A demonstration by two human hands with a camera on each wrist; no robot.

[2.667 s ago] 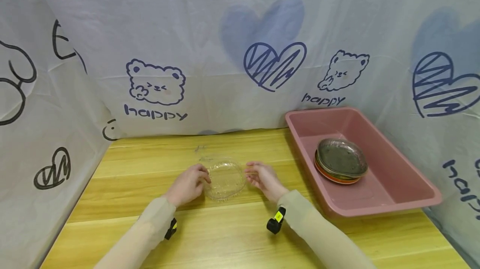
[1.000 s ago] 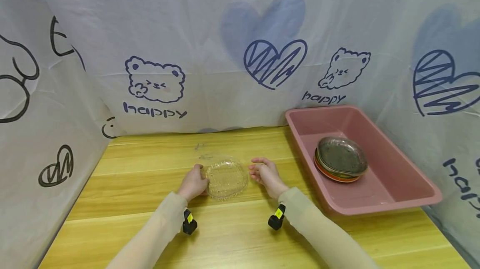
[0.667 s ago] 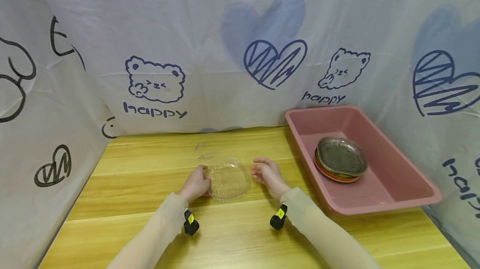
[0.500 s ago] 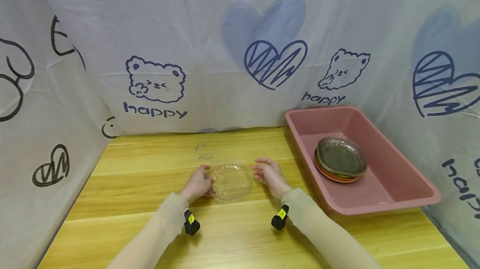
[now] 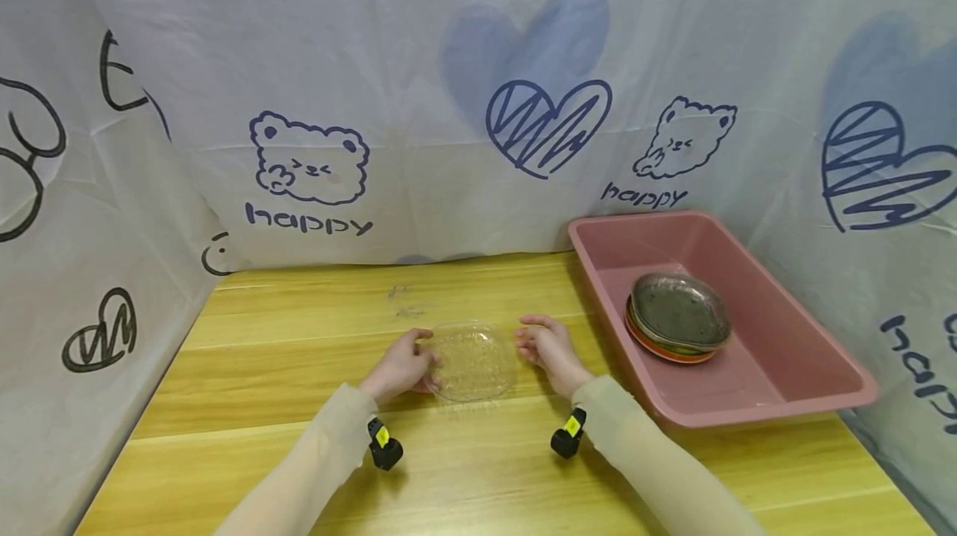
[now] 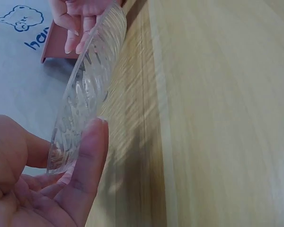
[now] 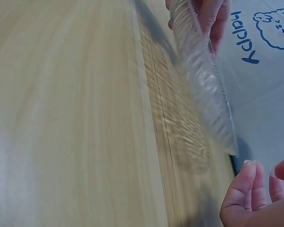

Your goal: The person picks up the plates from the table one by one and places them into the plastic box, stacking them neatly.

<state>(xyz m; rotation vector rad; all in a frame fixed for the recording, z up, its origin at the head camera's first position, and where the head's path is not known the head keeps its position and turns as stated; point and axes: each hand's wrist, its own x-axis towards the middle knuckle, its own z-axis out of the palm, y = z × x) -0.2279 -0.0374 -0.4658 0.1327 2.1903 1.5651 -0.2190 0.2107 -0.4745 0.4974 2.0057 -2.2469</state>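
Note:
My left hand [image 5: 404, 366] pinches the left edge of a clear, ribbed, shallow plastic lid [image 5: 473, 361] with rounded corners. In the left wrist view, the lid [image 6: 83, 97] stands above the wooden table, its edge between the thumb and fingers of the left hand [image 6: 47, 175]. Beyond the lid's opposite edge is my right hand [image 5: 549, 349], fingers loosely bent and holding nothing. The right wrist view shows a gap between that right hand [image 7: 258, 196] and the lid [image 7: 206, 80], whose shadow falls on the table.
At the right, a pink plastic basin [image 5: 803, 336] stands on the table [image 5: 449, 469]. Inside it lies a stack of round-cornered containers [image 5: 680, 313], dark on top with an orange one lower down. A white cloth [image 5: 426, 104] with blue drawings hangs behind and at both sides.
The left hand has gone from reaching over the lid to gripping its left edge. The lid has shifted a little to the right, and both hands have moved right too.

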